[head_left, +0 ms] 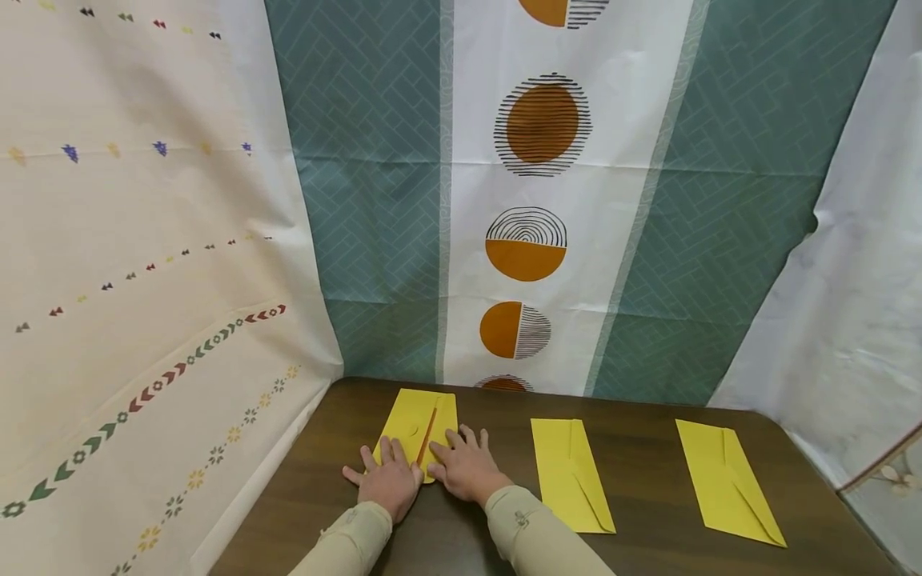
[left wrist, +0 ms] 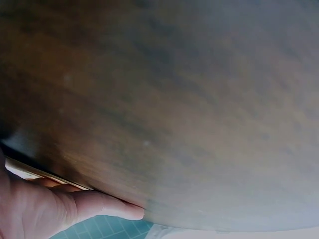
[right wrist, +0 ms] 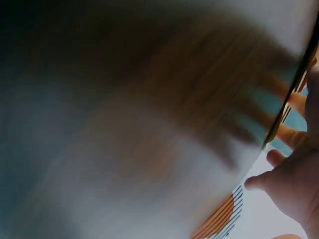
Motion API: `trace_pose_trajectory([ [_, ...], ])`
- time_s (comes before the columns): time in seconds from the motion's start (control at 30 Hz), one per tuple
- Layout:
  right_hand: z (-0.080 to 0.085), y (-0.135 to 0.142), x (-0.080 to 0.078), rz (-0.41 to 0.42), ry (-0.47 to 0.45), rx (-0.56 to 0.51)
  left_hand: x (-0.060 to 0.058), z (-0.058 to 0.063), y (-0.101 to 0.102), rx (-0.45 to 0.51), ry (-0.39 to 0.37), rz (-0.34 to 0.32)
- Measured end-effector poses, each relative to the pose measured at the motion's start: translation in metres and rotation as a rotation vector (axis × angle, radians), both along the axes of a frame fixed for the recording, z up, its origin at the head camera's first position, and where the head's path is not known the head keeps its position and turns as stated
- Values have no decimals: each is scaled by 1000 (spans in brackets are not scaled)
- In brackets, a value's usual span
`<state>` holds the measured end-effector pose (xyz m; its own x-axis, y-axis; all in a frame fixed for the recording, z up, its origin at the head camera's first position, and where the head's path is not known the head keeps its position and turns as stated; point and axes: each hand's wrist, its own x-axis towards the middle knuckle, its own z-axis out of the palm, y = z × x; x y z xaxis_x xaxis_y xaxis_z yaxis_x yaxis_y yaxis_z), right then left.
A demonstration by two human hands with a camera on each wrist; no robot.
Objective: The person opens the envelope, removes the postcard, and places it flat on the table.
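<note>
In the head view a yellow envelope point(head_left: 403, 416) lies on the dark wooden table, with a narrow reddish-brown strip point(head_left: 430, 428) running along its length. Fingers spread, my left hand point(head_left: 389, 484) rests at the envelope's near left part, its thumb by the strip's near end. My right hand point(head_left: 470, 468) touches the near right side with its fingers spread. Neither hand grips anything. The left wrist view shows part of the left hand point(left wrist: 40, 206) low over the tabletop; in the right wrist view the right hand point(right wrist: 294, 174) appears at the right edge.
To the right lie two more yellow envelopes, one mid-table point(head_left: 565, 472) and one farther right point(head_left: 723, 480). Patterned cloth point(head_left: 374, 240) hangs behind the table point(head_left: 497, 408), and a cream cloth point(head_left: 144, 280) hangs along its left side.
</note>
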<state>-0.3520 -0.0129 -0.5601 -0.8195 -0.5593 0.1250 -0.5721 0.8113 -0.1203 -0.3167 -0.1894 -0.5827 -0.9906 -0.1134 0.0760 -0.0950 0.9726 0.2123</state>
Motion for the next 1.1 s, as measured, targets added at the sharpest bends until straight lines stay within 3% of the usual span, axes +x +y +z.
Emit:
trace_pose_trajectory([
  [0.13, 7, -3, 1, -22, 24, -132, -1, 0, 1, -2, 24, 6],
  [0.27, 17, -7, -2, -93, -6, -303, -1, 0, 2, -5, 47, 8],
  [0.37, 23, -9, -7, -131, -141, -493, -1, 1, 3, -10, 57, 2],
  [0.5, 30, -10, -12, -154, -414, -772, -1, 1, 3, -13, 63, 0],
  [0.63, 34, -9, -14, -199, -634, -949, 0, 1, 3, -16, 72, 4],
  [0.77, 34, -6, -15, -219, -780, -1048, 2, 1, 1, -21, 64, 5],
  [1.1, 25, 8, -20, -178, -1077, -1184, 3, 1, 2, 0, 45, 17],
])
